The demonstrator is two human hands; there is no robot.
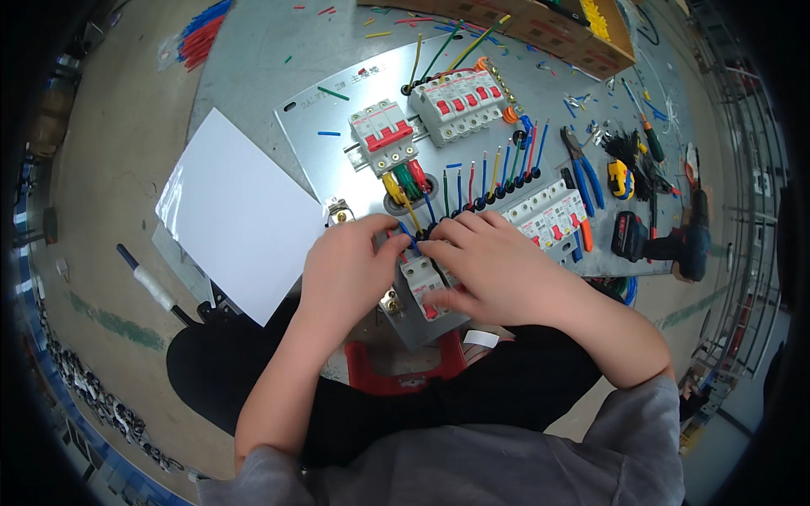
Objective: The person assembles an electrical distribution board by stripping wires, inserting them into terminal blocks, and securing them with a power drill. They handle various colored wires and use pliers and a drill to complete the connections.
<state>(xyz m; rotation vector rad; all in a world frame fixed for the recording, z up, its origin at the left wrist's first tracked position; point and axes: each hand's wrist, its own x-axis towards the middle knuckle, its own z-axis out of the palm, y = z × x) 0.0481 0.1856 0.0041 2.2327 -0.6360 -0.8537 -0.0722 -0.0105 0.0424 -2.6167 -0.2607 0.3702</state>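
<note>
My left hand (350, 266) is closed, its thumb and forefinger pinching a short blue wire (406, 228) at the metal panel's (316, 152) near edge. Close beside it, my right hand (502, 270) reaches over a small white circuit breaker (419, 274) with a red switch. Its thumb is apart from the bent fingers, whose tips are by the wires; I see nothing held there. Behind my hands stands a larger breaker (381, 135) with a red handle and thick yellow, green and red cables (411, 179). A row of coloured wires (498, 173) rises from holes in the panel.
More breakers sit at the panel's far side (460, 105) and right (548, 219). Blue-handled pliers (582, 169), a yellow tape measure (621, 180) and a cordless drill (666, 236) lie to the right. A white sheet (240, 215) is at left; a cardboard box (557, 38) stands behind.
</note>
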